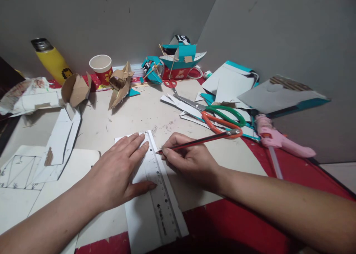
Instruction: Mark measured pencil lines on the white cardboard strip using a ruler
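Note:
A clear plastic ruler [161, 194] lies lengthwise on a strip of white card [139, 228]. My left hand [119, 168] presses flat on the ruler and card, its fingers stretched out and the thumb apart. My right hand [191, 163] is closed around a red and black pencil [198, 139]. The pencil's point meets the card beside the ruler's right edge, near its far end. Part of the ruler's far half is hidden under my left fingers.
Large scissors [224, 114] and card offcuts lie beyond my right hand. A pink glue gun [278, 137] is at the right. Along the back stand a yellow bottle [52, 62], a paper cup [104, 70] and a card boat [180, 61]. A sheet with drawn lines [19, 205] lies left.

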`<state>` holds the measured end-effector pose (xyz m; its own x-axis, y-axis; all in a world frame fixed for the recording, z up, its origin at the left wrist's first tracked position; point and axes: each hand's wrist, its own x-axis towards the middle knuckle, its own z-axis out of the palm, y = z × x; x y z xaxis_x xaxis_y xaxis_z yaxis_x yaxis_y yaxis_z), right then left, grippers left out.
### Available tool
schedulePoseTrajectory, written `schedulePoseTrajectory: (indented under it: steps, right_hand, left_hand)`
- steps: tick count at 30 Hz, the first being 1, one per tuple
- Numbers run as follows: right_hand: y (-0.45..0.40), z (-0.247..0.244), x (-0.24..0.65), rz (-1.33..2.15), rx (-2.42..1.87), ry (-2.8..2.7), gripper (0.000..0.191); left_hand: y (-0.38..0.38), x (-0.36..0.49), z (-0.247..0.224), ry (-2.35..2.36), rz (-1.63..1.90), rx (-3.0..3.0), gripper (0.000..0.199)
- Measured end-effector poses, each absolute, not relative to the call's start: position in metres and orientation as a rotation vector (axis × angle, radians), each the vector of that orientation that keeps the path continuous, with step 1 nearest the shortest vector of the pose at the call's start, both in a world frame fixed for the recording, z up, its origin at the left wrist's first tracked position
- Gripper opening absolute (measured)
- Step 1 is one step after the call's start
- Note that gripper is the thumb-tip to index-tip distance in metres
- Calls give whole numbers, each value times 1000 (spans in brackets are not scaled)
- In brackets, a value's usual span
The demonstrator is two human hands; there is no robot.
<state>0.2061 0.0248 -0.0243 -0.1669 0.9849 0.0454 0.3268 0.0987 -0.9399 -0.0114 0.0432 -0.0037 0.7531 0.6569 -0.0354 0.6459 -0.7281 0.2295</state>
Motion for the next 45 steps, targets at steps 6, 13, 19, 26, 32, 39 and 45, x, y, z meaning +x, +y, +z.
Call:
schedulePoseTrajectory:
  steps: [6,13,19,26,32,39,45]
  right_hand:
    - [25,-24,206,1018,-1299,-1665,11]
    - [28,-28,207,918,-1228,-1758,10]
    - [29,-33,207,897,-1237,-1752,10]
    - [30,-33,207,986,-1180,-1704,7]
    - [31,-31,207,1000,-1178,-1683,8]
    - [29,-30,207,928,-1220,-1714,10]
    - [27,-24,205,1031,-1275,-1565,9]
  left_hand:
    - [43,-12,-3,1032,80,2703,82]
    - [43,-14,-5,1012,150,2731,80]
    - [43,-18,-13,1002,247,2809,78]
    - [45,-22,-20,987,282,2885,79]
    - [47,-21,-22,963,310,2949,80]
    - [43,-17,-11,1016,157,2835,80]
    - [43,-16,-9,1019,189,2757,80]
